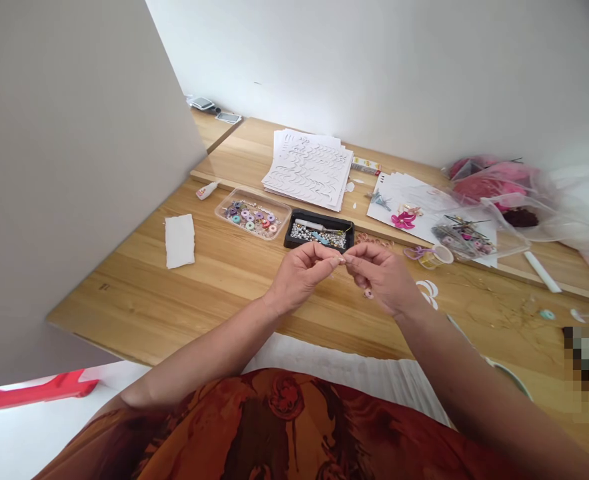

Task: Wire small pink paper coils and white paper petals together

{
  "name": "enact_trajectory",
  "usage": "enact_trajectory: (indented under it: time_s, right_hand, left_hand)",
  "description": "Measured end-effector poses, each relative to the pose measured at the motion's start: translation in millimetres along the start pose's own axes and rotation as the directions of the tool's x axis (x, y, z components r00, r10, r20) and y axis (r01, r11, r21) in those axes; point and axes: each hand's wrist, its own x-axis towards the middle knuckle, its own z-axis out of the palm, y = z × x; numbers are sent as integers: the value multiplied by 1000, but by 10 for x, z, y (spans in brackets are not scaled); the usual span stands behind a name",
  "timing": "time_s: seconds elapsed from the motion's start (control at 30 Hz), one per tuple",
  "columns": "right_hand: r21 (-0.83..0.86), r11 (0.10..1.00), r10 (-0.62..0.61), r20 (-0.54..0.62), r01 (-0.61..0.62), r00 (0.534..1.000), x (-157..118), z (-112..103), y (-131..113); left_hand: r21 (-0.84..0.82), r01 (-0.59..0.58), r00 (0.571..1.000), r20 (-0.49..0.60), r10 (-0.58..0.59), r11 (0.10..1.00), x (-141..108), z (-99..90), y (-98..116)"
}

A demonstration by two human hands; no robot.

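Over the middle of the wooden table, my left hand (304, 272) and my right hand (380, 273) meet fingertip to fingertip. Both are closed in a pinch around something small and pale, too tiny to make out. Just under my right hand's fingers shows a small pink bobbin (369, 293); whether it hangs or lies on the table I cannot tell. Behind the hands stands a black tray (288, 241) of silvery and gold beads, with a white tube (308, 225) in it. Left of it, a clear plastic box (219, 215) holds several coloured thread bobbins (250, 226).
A white cloth (179, 241) and a small glue bottle (207, 191) lie left. Cut paper sheets (308, 168) sit on the raised back ledge. To the right are a pink flower (405, 219), a tipped plastic cup (437, 257), white paper petals (428, 292) and a glue stick (543, 272).
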Motion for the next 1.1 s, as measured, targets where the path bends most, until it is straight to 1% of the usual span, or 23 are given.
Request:
enact_trajectory:
  time_s: [0.07, 0.1, 0.17, 0.23, 0.3, 0.37, 0.43, 0.5, 0.57, 0.63, 0.7, 0.83, 0.93, 1.03, 1.1]
  right_hand:
    - [96, 992, 85, 14, -86, 996, -61, 65, 98]
    - [126, 986, 109, 10, -110, 994, -96, 98, 140]
    - [136, 984, 120, -9, -118, 993, -167, 156, 202]
    - [83, 993, 84, -30, -81, 996, -235, 195, 233]
    - [-32, 999, 5, -49, -6, 999, -299, 217, 230]
    - [-193, 976, -111, -64, 97, 992, -362, 227, 193]
    - [-370, 905, -244, -47, 210, 969, -419, 231, 120]
    - [-512, 800, -365, 1, 314, 931, -455, 232, 14]
    - [-594, 699, -461, 51, 398, 886, -457, 226, -110]
    - [-621, 650, -510, 70, 438, 857, -416, 211, -231]
    - [-617, 661, -499, 64, 427, 864, -342, 183, -327]
    - [-541, 752, -433, 24, 376, 901, -160, 89, -399]
    - [-445, 828, -384, -8, 341, 923, -48, 15, -354]
    - [-311, 915, -283, -37, 258, 958, 16, -29, -249]
    - [-198, 961, -208, -58, 193, 976, 32, -33, -157]
  left_hand:
    - [-5, -8, 1000, -30, 8, 1000, 7, 2, -11]
    - [-3, -10, 999, -44, 10, 1000, 10, 2, -17]
    - [2, -10, 997, -81, 10, 1000, 16, 0, -30]
    - [4, -12, 993, -121, 12, 1000, 20, -4, -42]
    - [18, -16, 988, -156, 19, 1000, 21, -5, -50]
    - [62, -17, 984, -178, 28, 998, 18, -2, -53]
    - [126, -20, 983, -179, 42, 992, 11, 2, -53]
    - [187, -35, 987, -150, 64, 982, 0, 3, -52]
    - [233, -57, 992, -99, 82, 971, -11, 0, -48]
    - [265, -82, 994, -48, 98, 961, -22, -4, -36]
    - [286, -109, 993, -2, 114, 952, -33, -4, -15]
    - [250, -119, 992, 70, 105, 961, -48, 2, 26]
    - [166, -86, 994, 88, 72, 982, -49, 1, 25]
    - [112, -50, 994, 98, 39, 992, -45, -4, 2]
    - [98, -30, 997, 79, 22, 995, -38, -5, -11]
